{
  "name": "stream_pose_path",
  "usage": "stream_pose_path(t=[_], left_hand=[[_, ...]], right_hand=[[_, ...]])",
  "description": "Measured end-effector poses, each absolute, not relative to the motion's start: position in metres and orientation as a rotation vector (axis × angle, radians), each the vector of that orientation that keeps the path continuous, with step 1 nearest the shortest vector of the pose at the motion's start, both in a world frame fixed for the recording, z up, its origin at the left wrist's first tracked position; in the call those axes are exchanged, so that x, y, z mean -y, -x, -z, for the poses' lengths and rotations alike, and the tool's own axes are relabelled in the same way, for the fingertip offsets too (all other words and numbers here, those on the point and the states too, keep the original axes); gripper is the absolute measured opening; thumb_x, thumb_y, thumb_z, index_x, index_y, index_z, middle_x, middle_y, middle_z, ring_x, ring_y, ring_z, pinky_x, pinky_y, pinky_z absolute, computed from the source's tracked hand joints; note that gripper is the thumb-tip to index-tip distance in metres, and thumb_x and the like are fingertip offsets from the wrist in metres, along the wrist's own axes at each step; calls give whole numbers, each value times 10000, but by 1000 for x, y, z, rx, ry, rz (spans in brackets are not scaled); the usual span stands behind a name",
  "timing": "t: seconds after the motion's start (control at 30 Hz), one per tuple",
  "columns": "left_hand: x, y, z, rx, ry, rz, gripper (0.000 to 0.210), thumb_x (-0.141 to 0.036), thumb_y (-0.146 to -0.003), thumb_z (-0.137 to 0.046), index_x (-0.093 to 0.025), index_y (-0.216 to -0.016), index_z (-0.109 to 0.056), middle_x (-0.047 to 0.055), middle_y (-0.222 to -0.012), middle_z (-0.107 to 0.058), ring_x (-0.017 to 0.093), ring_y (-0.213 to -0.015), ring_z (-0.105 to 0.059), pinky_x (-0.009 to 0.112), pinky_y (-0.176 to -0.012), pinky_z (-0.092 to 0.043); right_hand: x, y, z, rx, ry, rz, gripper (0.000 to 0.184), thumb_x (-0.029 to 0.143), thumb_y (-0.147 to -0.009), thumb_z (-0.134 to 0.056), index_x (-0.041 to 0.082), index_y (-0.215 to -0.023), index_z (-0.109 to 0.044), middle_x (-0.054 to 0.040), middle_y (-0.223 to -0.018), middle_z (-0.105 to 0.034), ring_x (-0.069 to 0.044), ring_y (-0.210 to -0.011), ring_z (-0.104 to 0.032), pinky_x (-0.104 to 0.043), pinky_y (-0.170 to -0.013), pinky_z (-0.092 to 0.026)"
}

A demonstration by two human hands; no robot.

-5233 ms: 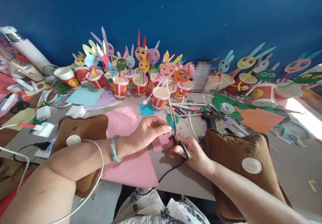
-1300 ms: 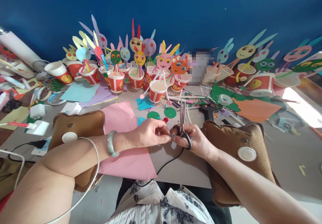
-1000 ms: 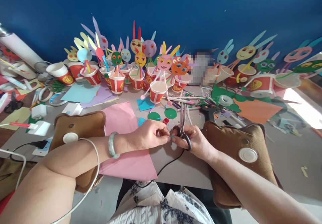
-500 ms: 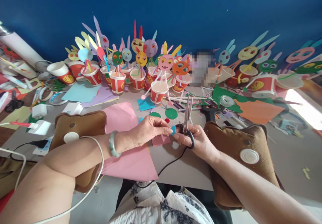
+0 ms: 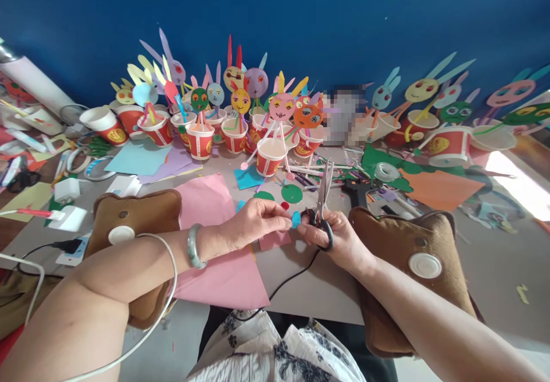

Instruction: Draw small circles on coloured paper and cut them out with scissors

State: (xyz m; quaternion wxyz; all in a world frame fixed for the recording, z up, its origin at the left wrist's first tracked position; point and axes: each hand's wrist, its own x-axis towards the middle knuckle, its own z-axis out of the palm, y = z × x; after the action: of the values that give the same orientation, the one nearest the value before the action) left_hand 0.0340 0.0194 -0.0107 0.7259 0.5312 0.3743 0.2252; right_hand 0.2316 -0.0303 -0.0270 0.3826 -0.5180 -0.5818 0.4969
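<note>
Between the fingertips of my left hand is a small blue piece of paper. My right hand has its fingers in the black handles of a pair of scissors, whose blades point up and away, slightly apart. The blue piece lies close to my right fingertips; whether they touch it I cannot tell. Beyond the hands are a green paper circle, a small red dot and a pink paper piece on the table.
Paper cups with rabbit-faced paper figures line the back. Brown padded warmers lie on both sides, with a large pink sheet beside the left one. A black glue gun and paper scraps are behind my right hand. A black cable crosses the front.
The blue piece has turned to show more of its face, and my right fingertips have drawn slightly away from it. The scissors have tilted slightly to the right.
</note>
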Motion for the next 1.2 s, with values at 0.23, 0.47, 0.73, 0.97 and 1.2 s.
stream_pose_path(t=[0.23,0.47,0.73,0.97,1.2], left_hand=[[-19,-36,17,-805,-1291,-598,277,-350,-687,-794,-117,-701,-644,5,-677,-606,86,-644,-512,227,-640,-427],[-20,-32,9,-833,-1352,-659,150,-251,-724,-723,-122,-709,-647,1,-676,-609,88,-646,-516,223,-634,-425],[-24,-26,11,-774,-1345,-769,109,-229,-727,-704,-137,-725,-645,1,-723,-623,94,-678,-535,233,-655,-425],[-25,-24,5,-801,-1353,-778,105,-216,-709,-706,-134,-706,-641,39,-814,-658,119,-741,-580,245,-693,-457],[-26,-25,7,-788,-1309,-781,105,-212,-705,-703,-146,-718,-623,-14,-711,-600,92,-659,-520,241,-655,-423]], right_hand=[[31,-227,25,1465,1303,-1330,361,476,-749,-759,168,-656,-596,40,-526,-480,-86,-486,-393,-230,-472,-336],[30,-233,25,1552,1257,-1336,429,569,-733,-761,160,-711,-634,7,-588,-566,-116,-548,-470,-241,-526,-378],[28,-232,26,1637,1190,-1580,574,688,-680,-742,132,-773,-630,-15,-657,-572,-117,-596,-470,-233,-543,-393],[27,-235,24,1669,1230,-1602,595,707,-671,-734,127,-729,-615,-9,-652,-534,-115,-611,-440,-230,-540,-358],[27,-237,26,1685,1257,-1609,609,717,-660,-735,121,-722,-627,-13,-671,-531,-120,-631,-448,-234,-551,-347]])
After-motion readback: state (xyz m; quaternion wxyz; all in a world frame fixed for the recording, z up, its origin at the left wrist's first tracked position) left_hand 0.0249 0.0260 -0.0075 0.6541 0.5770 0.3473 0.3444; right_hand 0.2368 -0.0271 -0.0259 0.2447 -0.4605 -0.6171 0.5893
